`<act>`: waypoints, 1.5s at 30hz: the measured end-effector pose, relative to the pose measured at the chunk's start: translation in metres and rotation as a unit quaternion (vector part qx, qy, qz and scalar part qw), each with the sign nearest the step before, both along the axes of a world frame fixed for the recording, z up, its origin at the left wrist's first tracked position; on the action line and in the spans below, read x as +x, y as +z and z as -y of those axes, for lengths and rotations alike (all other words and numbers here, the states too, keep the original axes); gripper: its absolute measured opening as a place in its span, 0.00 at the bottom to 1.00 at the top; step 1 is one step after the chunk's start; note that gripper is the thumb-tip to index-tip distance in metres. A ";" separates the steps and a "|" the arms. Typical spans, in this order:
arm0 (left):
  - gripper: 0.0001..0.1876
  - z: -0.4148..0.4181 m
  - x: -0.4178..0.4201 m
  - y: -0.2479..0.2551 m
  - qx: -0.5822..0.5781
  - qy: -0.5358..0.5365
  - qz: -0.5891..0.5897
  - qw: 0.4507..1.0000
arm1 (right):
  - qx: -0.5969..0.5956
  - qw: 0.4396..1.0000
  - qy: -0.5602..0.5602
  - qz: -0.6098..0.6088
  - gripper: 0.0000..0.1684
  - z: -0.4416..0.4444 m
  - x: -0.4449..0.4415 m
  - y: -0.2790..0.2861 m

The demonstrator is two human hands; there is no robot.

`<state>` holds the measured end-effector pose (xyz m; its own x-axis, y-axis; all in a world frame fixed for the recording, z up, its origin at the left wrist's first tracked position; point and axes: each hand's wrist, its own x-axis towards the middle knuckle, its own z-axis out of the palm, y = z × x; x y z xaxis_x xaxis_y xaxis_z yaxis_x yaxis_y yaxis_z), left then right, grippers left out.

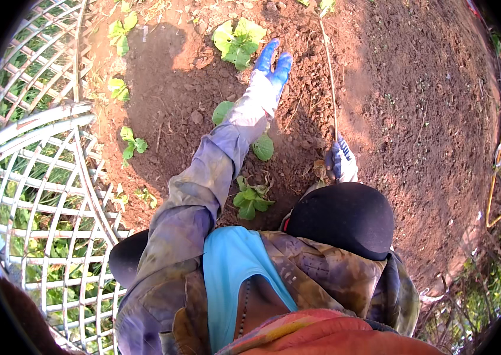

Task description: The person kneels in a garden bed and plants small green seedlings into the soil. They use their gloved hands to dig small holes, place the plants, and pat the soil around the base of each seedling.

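My left hand (273, 69), in a blue-coated glove, reaches forward low over the soil with its fingers apart and nothing visible in them. Just left of the fingertips grows a broad-leaved green seedling (238, 41) with holes in its leaves. My right hand (342, 160), in a white and dark glove, grips the near end of a long thin wooden stick or tool handle (329, 66). It runs away from me to the top of the view, where its far end is unclear beside some leaves. My left forearm partly covers another leafy plant (263, 147).
A white lattice fence (55, 202) curves along the left, with greenery behind it. Small seedlings (133, 143) line the soil beside it. Another leafy plant (249, 199) grows close before my knees. Bare brown soil (415, 111) spreads right, up to brush and a bent yellow rod (491, 199).
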<state>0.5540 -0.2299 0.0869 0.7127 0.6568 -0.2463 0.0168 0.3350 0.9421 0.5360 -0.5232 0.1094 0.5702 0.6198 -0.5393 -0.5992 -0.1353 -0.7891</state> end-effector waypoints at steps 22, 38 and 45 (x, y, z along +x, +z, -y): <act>0.15 0.061 -0.009 -0.051 0.505 -0.050 -0.117 0.854 | -0.063 0.985 -0.148 0.061 0.27 0.029 0.039 0.019; 0.09 0.041 -0.006 -0.062 0.727 -0.359 -0.213 0.545 | -0.141 0.979 -0.144 0.006 0.30 0.055 -0.020 0.005; 0.11 0.023 -0.030 -0.010 0.620 -0.397 0.017 0.676 | -0.097 0.983 -0.156 0.027 0.31 0.054 -0.015 0.002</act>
<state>0.5237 -0.2531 0.0767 0.9535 -0.2501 0.1683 -0.3012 -0.8157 0.4939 0.5206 -0.5774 0.1113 0.7473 0.2984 -0.5938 -0.5937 -0.1015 -0.7982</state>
